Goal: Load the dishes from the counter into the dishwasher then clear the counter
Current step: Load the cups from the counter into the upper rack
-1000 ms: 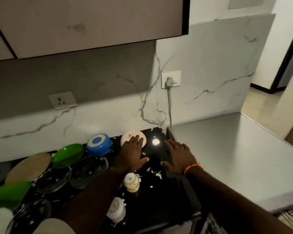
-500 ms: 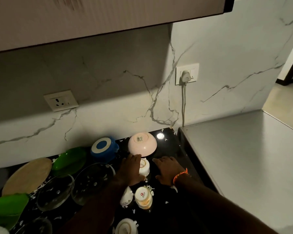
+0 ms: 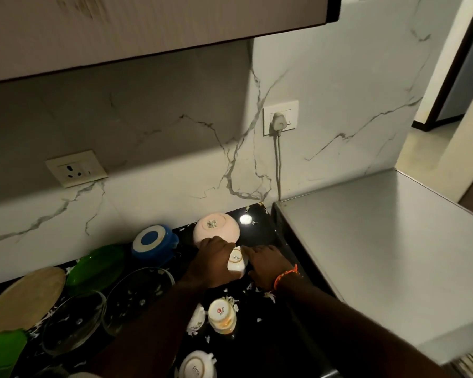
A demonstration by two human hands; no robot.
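Observation:
On the black speckled counter [image 3: 260,233] my left hand [image 3: 212,266] grips a small white cup [image 3: 236,261] turned upside down, a logo on its base. My right hand [image 3: 268,264], with an orange wrist thread, lies flat just right of that cup, fingertips by it. Behind the hands stands an upturned pink bowl [image 3: 216,227] with a barcode label. Two more upturned white cups [image 3: 221,315] [image 3: 198,366] stand nearer me, and a third white piece [image 3: 195,319] lies beside them.
Left of the hands are an upturned blue bowl [image 3: 153,242], green plates [image 3: 99,268], two glass bowls [image 3: 139,296] [image 3: 74,320] and a beige plate [image 3: 25,298]. A steel top [image 3: 393,255] adjoins the counter on the right. A plug and cord [image 3: 277,124] hang on the marble wall.
Both hands drew back from near the pink bowl. My left hand has closed round the small white cup, and my right hand has come up beside it.

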